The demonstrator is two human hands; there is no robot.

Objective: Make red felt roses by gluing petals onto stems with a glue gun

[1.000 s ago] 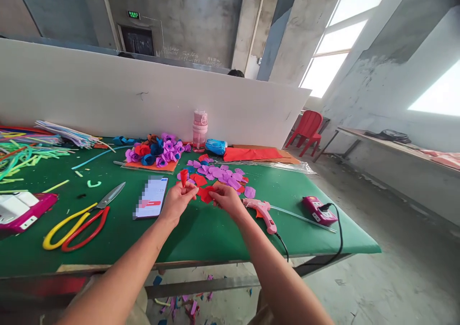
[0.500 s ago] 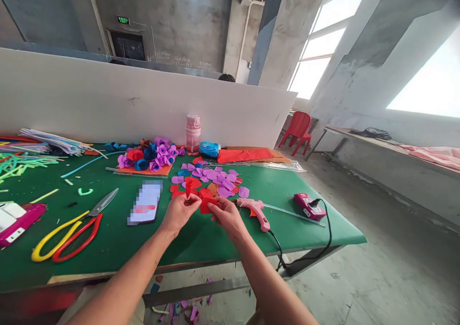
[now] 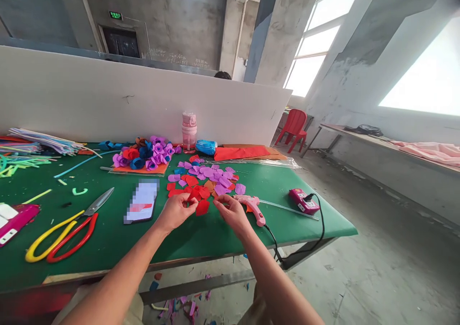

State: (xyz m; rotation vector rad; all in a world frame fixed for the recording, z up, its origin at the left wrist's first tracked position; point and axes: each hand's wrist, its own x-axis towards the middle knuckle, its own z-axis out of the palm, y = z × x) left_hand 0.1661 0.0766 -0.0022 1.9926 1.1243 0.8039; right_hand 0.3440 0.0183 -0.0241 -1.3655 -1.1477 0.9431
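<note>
My left hand [image 3: 178,210] is closed in a pinch at the near edge of the petal pile, on red paper that its fingers partly cover. A flat red paper petal [image 3: 202,207] shows just right of those fingertips. Beside it, across a small gap, my right hand [image 3: 230,213] has thumb and forefinger slightly apart, with nothing visible between them. Purple, red and brown loose petals [image 3: 206,172] lie spread beyond both hands. To the right of my right hand rests a pink glue gun [image 3: 253,207] with a cord.
Scissors [image 3: 72,229] and a phone [image 3: 143,201] lie to the left. Finished paper flowers [image 3: 145,153], a pink bottle [image 3: 189,132] and red paper [image 3: 240,153] stand or lie at the back. A magenta power socket [image 3: 304,201] sits near the right edge; pipe cleaners [image 3: 46,140] lie far left.
The view has swung right. My right hand has let go of the red petal and drawn slightly away. The upright red roll above my left fingers has tipped out of clear sight.
</note>
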